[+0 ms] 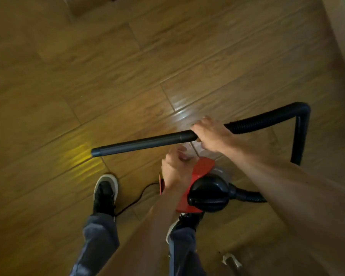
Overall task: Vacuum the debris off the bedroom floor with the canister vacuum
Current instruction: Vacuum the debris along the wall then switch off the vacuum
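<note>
Left shoe [106, 191] is being planted toward the lower-left of the floor [88, 66]. Cord [136, 198] is being run just beside it to the canister.

Wand [143, 143] is being held near level, open tip pointing left over a yellow light patch. The tip looks lifted off the floor, so this is judged to be repositioning rather than a suction pass.

Left hand [174, 170] is being curled into a fist on the red top of the canister [203, 188]. The handle is hidden under the fist and blurred. The canister is hanging over the right shoe, so it is probably being carried to spare the hose a drag.

Right hand [209, 134] is being wrapped round the wand's rear end at the hose joint, likely for steering.

Hose [301, 120] is being looped out toward the floor's right edge and back to the canister, so slack is being left.

Debris [230, 259], a pale scrap, is lying at the floor's bottom edge, right of centre. It is well apart from the tip, so a swing back is needed.
</note>
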